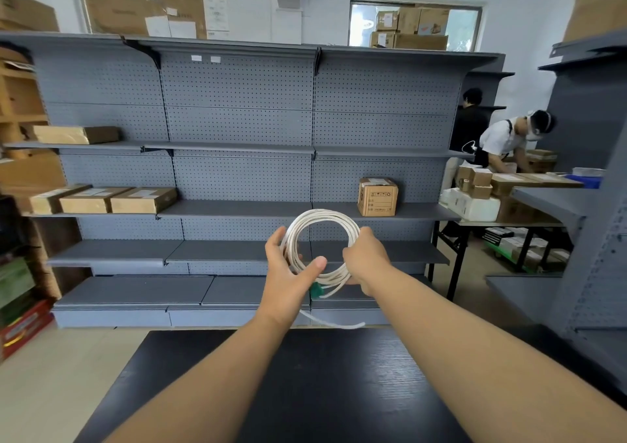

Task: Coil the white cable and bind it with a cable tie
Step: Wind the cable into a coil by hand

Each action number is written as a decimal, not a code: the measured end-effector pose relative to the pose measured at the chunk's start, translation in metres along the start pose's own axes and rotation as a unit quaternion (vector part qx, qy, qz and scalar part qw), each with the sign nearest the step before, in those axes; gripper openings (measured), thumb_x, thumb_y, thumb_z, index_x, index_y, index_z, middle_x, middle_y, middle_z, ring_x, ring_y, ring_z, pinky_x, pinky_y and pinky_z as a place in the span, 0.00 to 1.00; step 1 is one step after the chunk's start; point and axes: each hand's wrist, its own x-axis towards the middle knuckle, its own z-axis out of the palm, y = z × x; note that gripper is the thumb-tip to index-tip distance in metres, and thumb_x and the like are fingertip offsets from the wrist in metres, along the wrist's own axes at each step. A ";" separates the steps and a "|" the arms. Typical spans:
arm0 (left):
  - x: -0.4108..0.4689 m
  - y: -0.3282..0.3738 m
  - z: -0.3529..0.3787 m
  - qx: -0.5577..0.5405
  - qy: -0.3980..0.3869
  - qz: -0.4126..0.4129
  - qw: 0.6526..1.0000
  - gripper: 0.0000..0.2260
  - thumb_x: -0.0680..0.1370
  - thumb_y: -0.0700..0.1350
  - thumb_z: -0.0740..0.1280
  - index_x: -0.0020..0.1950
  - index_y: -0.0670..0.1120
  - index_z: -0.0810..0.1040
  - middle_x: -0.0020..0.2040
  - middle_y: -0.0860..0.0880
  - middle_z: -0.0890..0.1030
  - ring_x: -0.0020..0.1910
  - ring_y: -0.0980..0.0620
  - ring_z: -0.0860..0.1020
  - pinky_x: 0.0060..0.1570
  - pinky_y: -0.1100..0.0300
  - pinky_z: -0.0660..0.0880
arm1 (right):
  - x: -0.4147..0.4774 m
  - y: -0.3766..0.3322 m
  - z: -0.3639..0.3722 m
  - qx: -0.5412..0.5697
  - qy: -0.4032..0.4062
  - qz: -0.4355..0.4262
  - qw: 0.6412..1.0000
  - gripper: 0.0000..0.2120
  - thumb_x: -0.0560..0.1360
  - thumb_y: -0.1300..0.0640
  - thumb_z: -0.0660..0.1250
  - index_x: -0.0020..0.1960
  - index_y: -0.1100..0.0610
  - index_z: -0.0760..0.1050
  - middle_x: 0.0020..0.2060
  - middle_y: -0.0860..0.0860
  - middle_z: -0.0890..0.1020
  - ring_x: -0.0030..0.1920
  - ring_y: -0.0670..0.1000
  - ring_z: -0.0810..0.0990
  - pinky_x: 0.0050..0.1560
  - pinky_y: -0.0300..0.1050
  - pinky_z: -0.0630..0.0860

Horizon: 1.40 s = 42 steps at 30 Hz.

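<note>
Two hands, left hand (286, 273) and right hand (366, 257), one coiled white cable (322, 220), one black table (305, 391).

Both my arms extended fwd, raised above table level. L hand (288, 273): fingers up, thumb pressed across coil. R hand (366, 256): fist closed on coil's opp. side, knuckles toward me.

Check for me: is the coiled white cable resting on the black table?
No, both the left hand and right hand hold the white cable up above the black table.
</note>
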 end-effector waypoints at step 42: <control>0.011 0.010 -0.015 0.078 0.174 -0.112 0.975 0.08 0.77 0.46 0.65 0.52 0.42 0.73 0.36 0.42 0.79 0.28 0.54 0.79 0.25 0.66 0.71 | -0.035 0.004 0.023 0.070 -0.004 -0.098 0.993 0.10 0.77 0.62 0.60 0.58 0.59 0.63 0.46 0.56 0.77 0.47 0.58 0.80 0.43 0.49 0.75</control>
